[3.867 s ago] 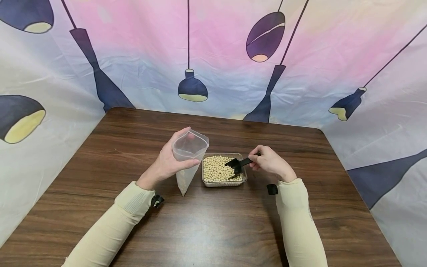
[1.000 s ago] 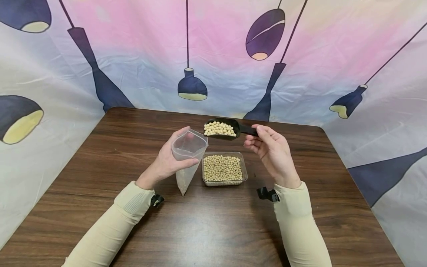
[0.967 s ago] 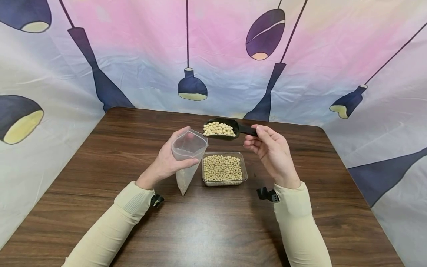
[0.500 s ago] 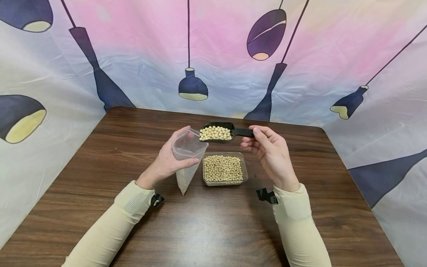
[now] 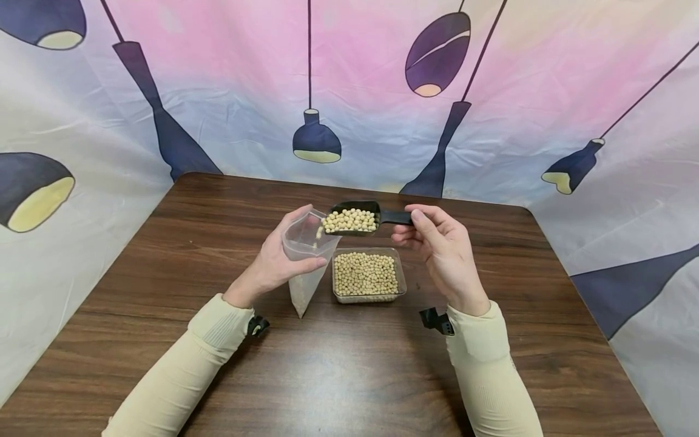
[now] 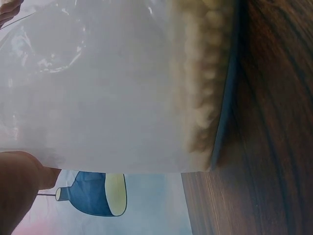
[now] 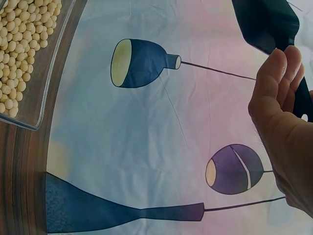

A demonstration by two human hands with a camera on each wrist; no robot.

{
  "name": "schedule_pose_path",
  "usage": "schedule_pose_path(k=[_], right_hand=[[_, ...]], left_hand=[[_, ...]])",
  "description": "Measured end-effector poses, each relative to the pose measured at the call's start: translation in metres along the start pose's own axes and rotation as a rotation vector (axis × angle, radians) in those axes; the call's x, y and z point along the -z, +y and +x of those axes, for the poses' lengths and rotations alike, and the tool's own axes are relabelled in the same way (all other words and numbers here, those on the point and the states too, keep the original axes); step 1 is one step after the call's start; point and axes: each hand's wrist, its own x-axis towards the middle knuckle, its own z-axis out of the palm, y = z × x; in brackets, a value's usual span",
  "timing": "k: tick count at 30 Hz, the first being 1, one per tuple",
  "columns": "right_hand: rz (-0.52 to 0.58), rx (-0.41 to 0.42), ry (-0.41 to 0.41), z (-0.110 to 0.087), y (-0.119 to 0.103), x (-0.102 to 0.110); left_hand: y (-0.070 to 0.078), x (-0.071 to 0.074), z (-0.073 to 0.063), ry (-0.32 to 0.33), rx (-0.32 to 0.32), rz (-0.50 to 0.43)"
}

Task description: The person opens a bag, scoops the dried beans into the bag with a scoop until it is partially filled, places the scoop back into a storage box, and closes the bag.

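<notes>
My left hand (image 5: 270,261) holds a clear plastic bag (image 5: 307,285) by its upper part, thumb in front, mouth spread wide. In the left wrist view, a layer of soybeans (image 6: 203,93) lies along the bottom of the bag. With thumb and fingers, my right hand (image 5: 445,255) grips the handle of a black scoop (image 5: 371,209). Soybeans (image 5: 351,221) fill the scoop, whose lip tilts over the bag's mouth, and a few beans drop from it into the bag. A clear plastic tub (image 5: 367,298) of soybeans stands below the scoop, right of the bag.
Everything stands on a dark wood-grain table (image 5: 327,376). A cloth backdrop (image 5: 246,79) printed with hanging lamps rises behind it and at both sides. Black straps (image 5: 437,320) with small devices sit at the wrists.
The scoop has risen from the tub filled with soybeans, then moved left to the bag's mouth and tilted. Beans now start falling into the bag. The left hand stays nearly still.
</notes>
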Motion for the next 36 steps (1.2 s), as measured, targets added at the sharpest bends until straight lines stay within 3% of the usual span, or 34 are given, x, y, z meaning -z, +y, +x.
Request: schedule_pose_path(k=[12,36], right_hand=[[-0.045,0.004,0.019,-0.0008,-0.0014,-0.0021],[-0.084,0.058,0.016,-0.0044,-0.0062,-0.0057]], left_hand=[[-0.0006,-0.0004,0.0001,-0.006,-0.028,-0.014],[0.0001,0.0007,0.0003,-0.001,-0.005,-0.016]])
